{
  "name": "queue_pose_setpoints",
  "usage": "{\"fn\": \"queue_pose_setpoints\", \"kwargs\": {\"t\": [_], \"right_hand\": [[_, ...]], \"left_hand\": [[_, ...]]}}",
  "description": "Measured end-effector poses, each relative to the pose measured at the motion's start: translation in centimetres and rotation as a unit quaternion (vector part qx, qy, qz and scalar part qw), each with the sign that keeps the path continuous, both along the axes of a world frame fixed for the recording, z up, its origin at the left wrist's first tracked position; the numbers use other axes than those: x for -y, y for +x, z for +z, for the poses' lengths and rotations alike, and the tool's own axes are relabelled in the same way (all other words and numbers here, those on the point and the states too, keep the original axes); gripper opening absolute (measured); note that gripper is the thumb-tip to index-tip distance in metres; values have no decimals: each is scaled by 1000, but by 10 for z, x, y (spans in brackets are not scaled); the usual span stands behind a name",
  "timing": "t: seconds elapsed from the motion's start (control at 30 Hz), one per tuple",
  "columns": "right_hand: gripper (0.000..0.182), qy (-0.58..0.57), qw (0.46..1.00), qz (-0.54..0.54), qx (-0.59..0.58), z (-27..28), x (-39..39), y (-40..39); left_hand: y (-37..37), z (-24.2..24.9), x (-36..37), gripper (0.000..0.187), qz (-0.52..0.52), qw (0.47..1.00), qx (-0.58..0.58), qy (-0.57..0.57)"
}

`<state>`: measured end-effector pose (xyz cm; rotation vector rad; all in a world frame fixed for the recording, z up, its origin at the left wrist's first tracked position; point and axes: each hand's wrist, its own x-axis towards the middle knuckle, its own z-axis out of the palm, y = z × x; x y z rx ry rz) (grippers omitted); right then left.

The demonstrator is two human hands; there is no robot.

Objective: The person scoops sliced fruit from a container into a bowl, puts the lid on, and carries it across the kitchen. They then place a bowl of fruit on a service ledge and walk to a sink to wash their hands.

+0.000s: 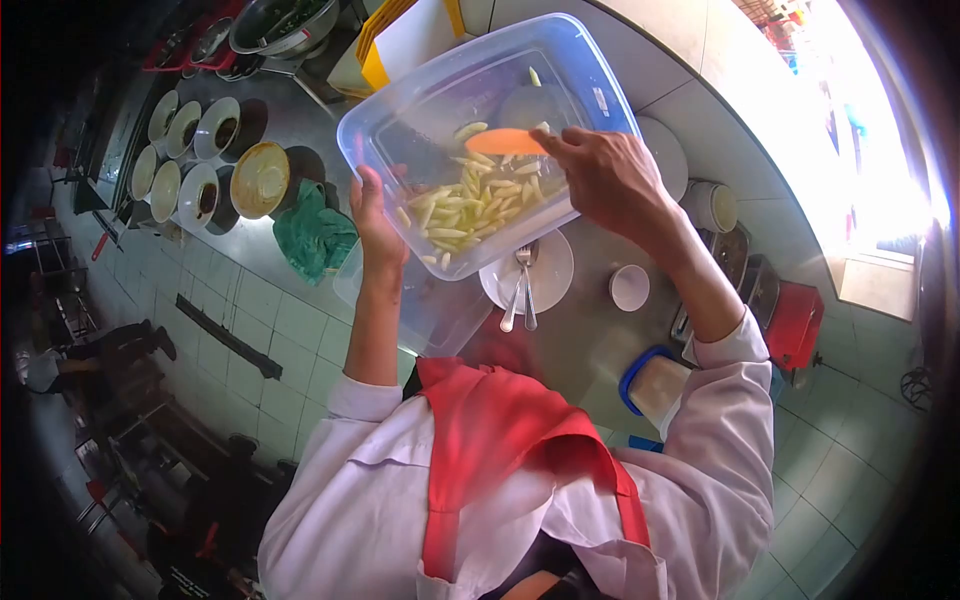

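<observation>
A clear plastic container (365,130) is held up and tilted, with pale green-white vegetable pieces (480,205) gathered at its lower side. My left hand (380,222) grips its left wall, thumb on the outside near the rim. Over the container's open top, my right hand (612,182) is closed around an orange spoon (500,142), whose bowl hangs above the pieces. Beneath the container, a white plate (556,270) carries a fork (526,258) and another metal utensil. A second clear container (440,315) lies partly hidden below the first.
Several white bowls with dark sauce (215,128) stand at the left, beside a yellowish bowl (260,180) and a green cloth (312,235). A small white cup (629,287) and a blue-rimmed tub (655,385) are on the right. A metal bowl (285,30) sits at the back.
</observation>
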<state>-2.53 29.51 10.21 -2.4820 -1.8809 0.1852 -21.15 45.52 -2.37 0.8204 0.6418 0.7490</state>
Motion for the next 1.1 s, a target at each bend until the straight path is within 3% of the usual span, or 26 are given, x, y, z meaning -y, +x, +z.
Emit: {"fn": "queue_pose_setpoints", "kwargs": {"t": [0.23, 0.37, 0.53, 0.7, 0.77, 0.97, 1.1], "right_hand": [[56, -32, 994, 94, -54, -26, 8, -20], [43, -44, 998, -31, 34, 3, 13, 5], [32, -191, 977, -93, -9, 4, 4, -1], [24, -146, 977, -94, -126, -18, -5, -32], [23, -159, 972, -89, -152, -15, -9, -45], [22, -99, 958, -151, -222, -29, -5, -58], [21, -43, 947, -134, -288, -44, 1, -41]], "left_hand": [[15, -5, 0, 69, -5, 998, 2, 70], [11, -4, 1, 76, -2, 997, -19, 73], [27, -15, -1, 77, 45, 989, -14, 142], [42, -6, 15, 72, 94, 985, -42, 135], [48, 9, 19, 68, 114, 962, -56, 240], [60, 2, 15, 63, 125, 958, -95, 241], [56, -5, 14, 62, 126, 955, -143, 227]]}}
